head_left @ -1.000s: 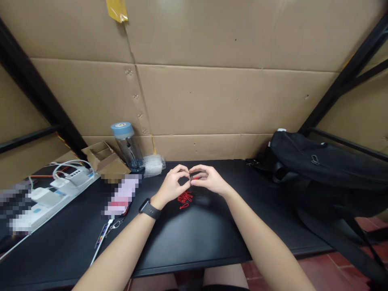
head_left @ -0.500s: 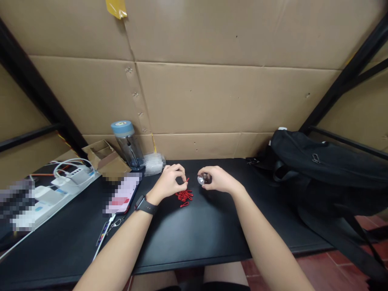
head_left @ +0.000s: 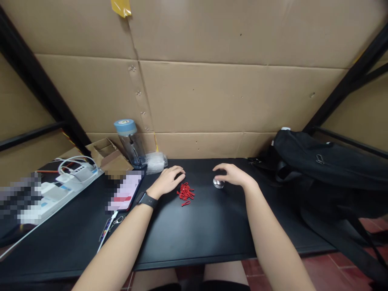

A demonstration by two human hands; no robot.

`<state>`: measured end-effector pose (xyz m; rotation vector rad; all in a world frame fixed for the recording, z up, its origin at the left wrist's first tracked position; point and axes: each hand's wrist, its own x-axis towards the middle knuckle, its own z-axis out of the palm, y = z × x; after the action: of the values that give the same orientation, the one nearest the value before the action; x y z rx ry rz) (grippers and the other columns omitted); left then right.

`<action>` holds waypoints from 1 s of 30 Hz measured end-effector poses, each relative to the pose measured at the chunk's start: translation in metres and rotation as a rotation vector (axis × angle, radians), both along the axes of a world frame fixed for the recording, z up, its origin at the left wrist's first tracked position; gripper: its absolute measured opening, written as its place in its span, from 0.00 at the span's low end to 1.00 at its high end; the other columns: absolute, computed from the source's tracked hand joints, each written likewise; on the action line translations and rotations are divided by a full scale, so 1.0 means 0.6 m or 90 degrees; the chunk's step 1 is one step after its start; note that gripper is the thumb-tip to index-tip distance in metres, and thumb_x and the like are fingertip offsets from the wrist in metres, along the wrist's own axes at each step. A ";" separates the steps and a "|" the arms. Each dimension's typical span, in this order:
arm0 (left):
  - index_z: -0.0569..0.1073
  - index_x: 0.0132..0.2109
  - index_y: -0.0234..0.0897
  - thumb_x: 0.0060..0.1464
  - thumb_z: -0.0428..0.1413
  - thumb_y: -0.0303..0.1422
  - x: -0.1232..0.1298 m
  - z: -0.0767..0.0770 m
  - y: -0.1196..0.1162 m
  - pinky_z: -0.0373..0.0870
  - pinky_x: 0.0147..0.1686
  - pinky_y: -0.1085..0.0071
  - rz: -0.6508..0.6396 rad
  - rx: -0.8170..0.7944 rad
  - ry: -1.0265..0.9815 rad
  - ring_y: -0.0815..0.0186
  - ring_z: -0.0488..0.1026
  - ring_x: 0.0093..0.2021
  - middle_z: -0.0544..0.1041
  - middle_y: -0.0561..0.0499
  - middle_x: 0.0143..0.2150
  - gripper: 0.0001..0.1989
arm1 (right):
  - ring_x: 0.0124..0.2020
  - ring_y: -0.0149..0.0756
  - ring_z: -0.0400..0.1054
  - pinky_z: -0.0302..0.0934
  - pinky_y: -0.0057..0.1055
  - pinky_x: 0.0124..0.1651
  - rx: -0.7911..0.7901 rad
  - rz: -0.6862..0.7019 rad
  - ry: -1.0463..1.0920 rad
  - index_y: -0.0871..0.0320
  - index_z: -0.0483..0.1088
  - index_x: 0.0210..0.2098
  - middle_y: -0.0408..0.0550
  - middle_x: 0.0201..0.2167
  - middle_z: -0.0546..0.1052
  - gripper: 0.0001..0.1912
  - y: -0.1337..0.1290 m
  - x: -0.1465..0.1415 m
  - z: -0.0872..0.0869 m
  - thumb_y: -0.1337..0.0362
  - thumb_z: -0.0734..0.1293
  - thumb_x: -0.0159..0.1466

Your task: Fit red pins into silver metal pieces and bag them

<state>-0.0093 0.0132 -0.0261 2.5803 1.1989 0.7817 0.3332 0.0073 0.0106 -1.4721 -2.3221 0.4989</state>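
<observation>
A small pile of red cord loops (head_left: 186, 191) lies on the black tabletop (head_left: 194, 230), with one loop a little apart at its near side. My left hand (head_left: 170, 180), with a dark watch (head_left: 147, 199) on the wrist, rests behind and left of the pile, fingers apart and holding nothing. To the right, a small shiny round object (head_left: 218, 183), clear or silvery, sits on the table. Over it my right hand (head_left: 233, 176) hovers with thumb and fingers spread; the thumb is close to the object's top, and whether it touches I cannot tell.
At the left are a phone (head_left: 125, 190), a keyring (head_left: 117, 221), a power strip (head_left: 57, 194), an opened cardboard box (head_left: 112, 159), a blue-lidded bottle (head_left: 130, 141) and a clear plastic packet (head_left: 155, 162). A black backpack (head_left: 330, 169) lies at the right. Cardboard (head_left: 212, 97) lines the back.
My right hand has moved right, set the round object on the table and spread its fingers. My left hand has let go of a red cord loop and opened.
</observation>
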 end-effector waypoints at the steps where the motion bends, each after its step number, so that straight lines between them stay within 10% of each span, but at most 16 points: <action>1: 0.75 0.54 0.40 0.68 0.45 0.39 -0.001 -0.012 0.006 0.64 0.61 0.61 0.024 0.010 0.010 0.59 0.71 0.60 0.74 0.45 0.59 0.18 | 0.56 0.42 0.71 0.61 0.36 0.59 0.052 -0.021 0.019 0.52 0.76 0.52 0.50 0.55 0.77 0.17 0.007 0.004 -0.007 0.58 0.67 0.65; 6: 0.68 0.65 0.41 0.67 0.44 0.35 -0.005 -0.061 0.029 0.60 0.65 0.52 0.111 -0.010 0.092 0.52 0.60 0.69 0.64 0.45 0.69 0.23 | 0.70 0.50 0.53 0.51 0.55 0.65 0.088 -0.279 -0.079 0.52 0.67 0.63 0.55 0.70 0.60 0.22 0.043 0.019 -0.070 0.60 0.60 0.70; 12: 0.66 0.67 0.43 0.66 0.45 0.35 -0.003 -0.075 0.030 0.58 0.67 0.51 0.120 -0.037 0.113 0.53 0.57 0.71 0.62 0.47 0.70 0.24 | 0.71 0.54 0.49 0.47 0.57 0.66 0.028 -0.294 -0.132 0.50 0.65 0.64 0.52 0.70 0.60 0.23 0.068 0.014 -0.113 0.60 0.57 0.71; 30: 0.65 0.68 0.40 0.66 0.43 0.36 0.001 -0.070 0.026 0.57 0.68 0.54 0.131 -0.039 0.157 0.53 0.57 0.71 0.61 0.47 0.71 0.25 | 0.72 0.53 0.49 0.48 0.56 0.66 0.016 -0.270 -0.118 0.46 0.65 0.63 0.46 0.70 0.61 0.23 0.066 -0.003 -0.105 0.61 0.58 0.70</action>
<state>-0.0084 0.0290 -0.0679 2.5888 1.5531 0.4612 0.3317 0.0472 -0.0524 -2.0014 -2.0427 0.2226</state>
